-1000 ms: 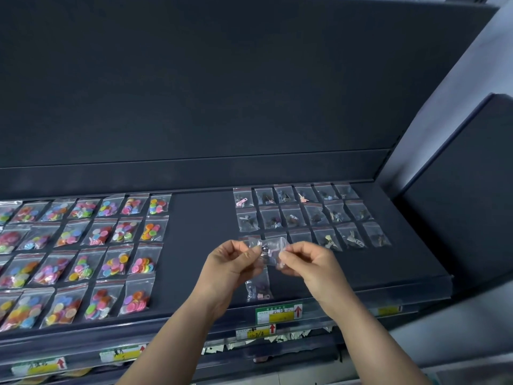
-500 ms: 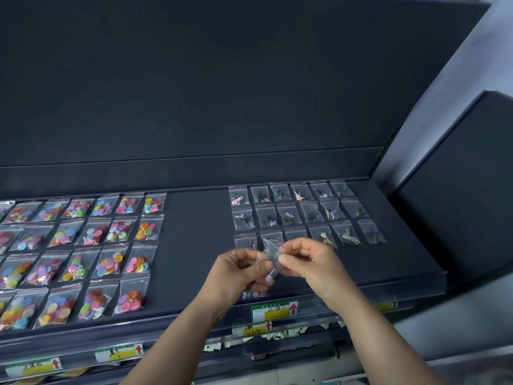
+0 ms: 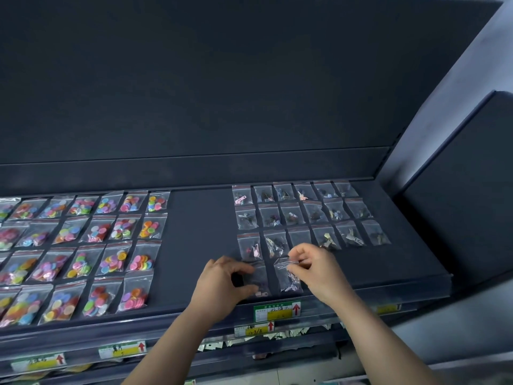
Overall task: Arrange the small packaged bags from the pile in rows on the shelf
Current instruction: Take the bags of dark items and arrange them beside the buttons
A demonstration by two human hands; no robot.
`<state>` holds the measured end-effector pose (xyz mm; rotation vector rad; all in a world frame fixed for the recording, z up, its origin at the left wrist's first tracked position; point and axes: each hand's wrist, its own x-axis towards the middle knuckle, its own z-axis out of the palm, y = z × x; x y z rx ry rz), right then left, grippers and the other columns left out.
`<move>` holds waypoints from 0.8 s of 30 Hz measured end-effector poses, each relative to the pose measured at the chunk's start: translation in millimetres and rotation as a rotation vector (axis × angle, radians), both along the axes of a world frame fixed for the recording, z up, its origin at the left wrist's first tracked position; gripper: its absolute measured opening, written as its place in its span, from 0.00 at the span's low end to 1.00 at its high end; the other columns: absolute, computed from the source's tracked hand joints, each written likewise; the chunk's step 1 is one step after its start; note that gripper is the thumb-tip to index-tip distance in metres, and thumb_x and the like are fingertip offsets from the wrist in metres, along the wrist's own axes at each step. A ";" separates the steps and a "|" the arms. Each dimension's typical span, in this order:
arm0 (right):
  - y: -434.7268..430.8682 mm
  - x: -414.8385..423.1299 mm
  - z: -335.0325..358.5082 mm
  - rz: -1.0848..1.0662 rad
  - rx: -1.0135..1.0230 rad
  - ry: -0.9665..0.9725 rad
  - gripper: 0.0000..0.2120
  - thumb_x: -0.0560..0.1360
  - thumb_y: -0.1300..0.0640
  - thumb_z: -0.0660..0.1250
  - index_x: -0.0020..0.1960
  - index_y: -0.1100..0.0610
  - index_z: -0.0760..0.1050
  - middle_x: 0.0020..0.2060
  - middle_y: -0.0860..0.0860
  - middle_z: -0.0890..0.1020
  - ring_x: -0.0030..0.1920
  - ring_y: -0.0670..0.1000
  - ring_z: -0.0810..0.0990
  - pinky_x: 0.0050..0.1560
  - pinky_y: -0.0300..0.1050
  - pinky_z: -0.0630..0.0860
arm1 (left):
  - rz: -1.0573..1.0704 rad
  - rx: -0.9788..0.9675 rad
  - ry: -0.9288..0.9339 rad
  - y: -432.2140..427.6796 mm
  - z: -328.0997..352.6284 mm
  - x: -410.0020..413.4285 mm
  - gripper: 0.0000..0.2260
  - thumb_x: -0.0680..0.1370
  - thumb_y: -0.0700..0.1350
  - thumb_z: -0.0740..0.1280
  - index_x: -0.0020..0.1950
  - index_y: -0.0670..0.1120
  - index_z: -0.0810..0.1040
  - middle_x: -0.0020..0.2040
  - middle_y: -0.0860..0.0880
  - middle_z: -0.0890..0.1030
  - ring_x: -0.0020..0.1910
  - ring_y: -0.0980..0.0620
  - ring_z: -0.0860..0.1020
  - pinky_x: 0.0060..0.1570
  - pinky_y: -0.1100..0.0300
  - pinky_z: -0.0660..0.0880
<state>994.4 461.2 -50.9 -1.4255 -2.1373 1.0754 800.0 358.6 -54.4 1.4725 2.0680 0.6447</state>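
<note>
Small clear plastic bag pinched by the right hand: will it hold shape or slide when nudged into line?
Probably floppy: the small clear plastic bag wrinkles where the right hand pinches its top. Likely light, with only a few tiny pieces inside. Its glossy film may slide on the smooth dark shelf.

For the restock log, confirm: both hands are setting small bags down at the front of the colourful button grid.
Wrong grid. In the head view the left hand holds the first bag and the right hand pinches the second bag at the front of the right-hand grid of dark small parts; the button grid lies apart, further left.
</note>
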 end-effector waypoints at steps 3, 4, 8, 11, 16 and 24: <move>-6.3 2.3 -2.2 -0.016 0.230 -0.096 0.11 0.73 0.55 0.71 0.54 0.49 0.77 0.49 0.42 0.75 0.40 0.39 0.77 0.41 0.32 0.74 | -0.013 0.010 0.032 0.5 -1.7 0.8 0.16 0.71 0.56 0.73 0.58 0.59 0.79 0.56 0.58 0.76 0.55 0.55 0.68 0.53 0.65 0.66; -8.9 4.1 -2.4 0.000 0.256 -0.089 0.09 0.73 0.54 0.71 0.52 0.49 0.77 0.48 0.41 0.73 0.39 0.39 0.75 0.40 0.31 0.72 | -0.016 0.015 0.039 0.6 -2.0 0.9 0.16 0.71 0.56 0.73 0.58 0.59 0.79 0.56 0.58 0.76 0.54 0.55 0.68 0.53 0.65 0.66; -17.1 11.8 -10.3 0.109 0.211 -0.083 0.09 0.74 0.50 0.70 0.54 0.49 0.80 0.49 0.39 0.73 0.46 0.38 0.74 0.45 0.28 0.68 | -0.027 0.026 0.056 0.1 -4.4 0.0 0.16 0.71 0.57 0.72 0.58 0.59 0.79 0.57 0.59 0.77 0.54 0.56 0.68 0.54 0.65 0.67; -18.7 12.1 -16.1 0.140 0.186 -0.122 0.16 0.75 0.50 0.69 0.61 0.51 0.78 0.53 0.41 0.73 0.53 0.41 0.73 0.54 0.30 0.67 | -0.031 0.039 0.066 0.2 -5.0 0.6 0.16 0.71 0.57 0.72 0.58 0.59 0.79 0.56 0.59 0.77 0.53 0.56 0.68 0.53 0.65 0.66; -21.3 6.9 -17.4 0.131 0.241 -0.138 0.18 0.75 0.49 0.68 0.64 0.51 0.77 0.56 0.44 0.75 0.58 0.44 0.73 0.59 0.36 0.68 | -0.025 0.057 0.057 0.3 -8.4 0.3 0.15 0.71 0.56 0.72 0.58 0.59 0.79 0.56 0.59 0.77 0.53 0.56 0.68 0.54 0.64 0.67; -20.9 13.2 -9.3 0.042 0.189 -0.003 0.16 0.76 0.50 0.66 0.63 0.51 0.77 0.58 0.42 0.74 0.58 0.43 0.75 0.61 0.41 0.73 | 0.087 0.119 -0.123 -5.8 -3.0 1.1 0.12 0.74 0.50 0.72 0.57 0.57 0.79 0.49 0.61 0.77 0.51 0.58 0.75 0.55 0.61 0.74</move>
